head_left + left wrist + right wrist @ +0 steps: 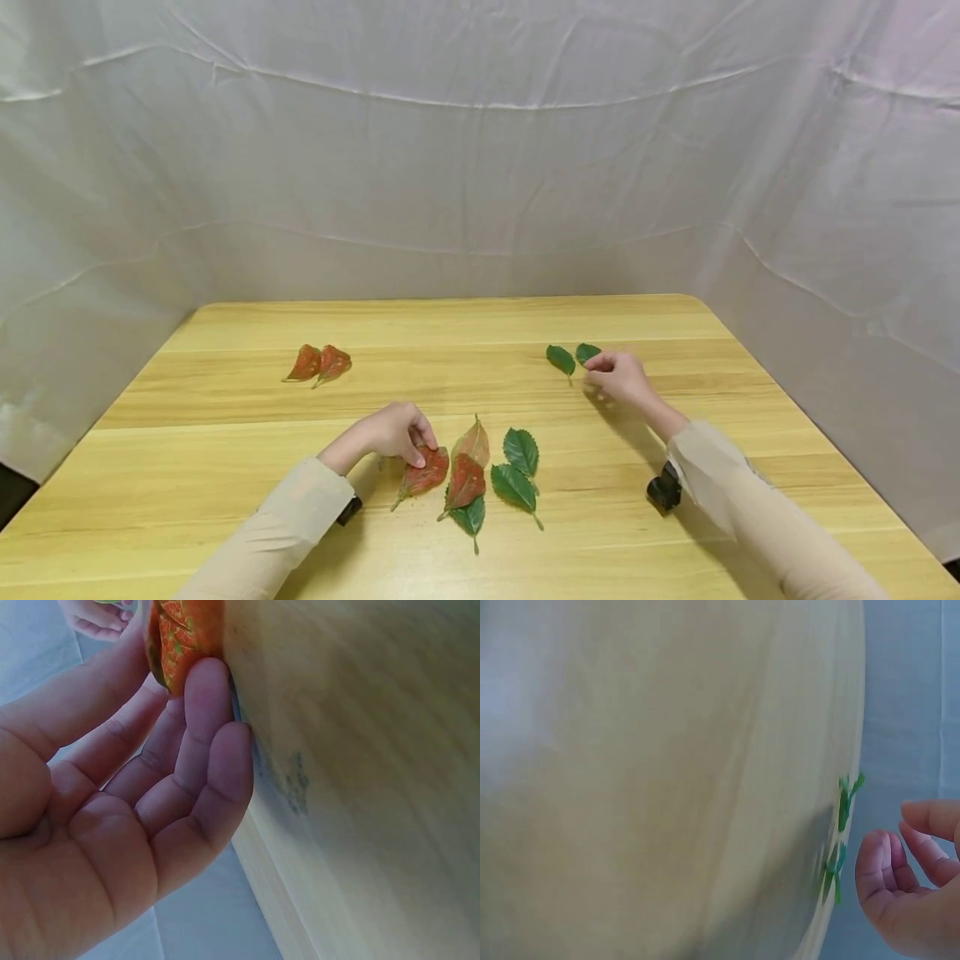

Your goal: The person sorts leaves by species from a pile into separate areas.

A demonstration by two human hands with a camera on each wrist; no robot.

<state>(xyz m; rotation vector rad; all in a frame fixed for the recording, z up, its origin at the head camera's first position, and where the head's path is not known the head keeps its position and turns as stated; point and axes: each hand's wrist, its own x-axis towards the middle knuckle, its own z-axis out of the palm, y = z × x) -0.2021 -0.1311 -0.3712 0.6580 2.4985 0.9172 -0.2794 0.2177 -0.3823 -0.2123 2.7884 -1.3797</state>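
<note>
My left hand (392, 432) pinches a red leaf (429, 475) at its upper edge, just left of the middle leaves. In the left wrist view this leaf looks orange with yellow veins (182, 634), between thumb and fingers, close by the wood. Farther out, my right hand (618, 379) hovers beside a green leaf (587, 352), its fingertips overlapping that leaf in the head view. The right wrist view shows this hand (911, 889) with bent, relaxed fingers and a gap to the thumb, apart from the leaves. Left of it lies another green leaf (559, 358).
Near the front middle, a red leaf (467, 482) overlaps a pale orange leaf (472, 437) and a green leaf (470, 517). Two green leaves (514, 486) lie right of them. Two red leaves (335, 362) lie at the back left. White cloth (465, 183) surrounds the wooden table (225, 467).
</note>
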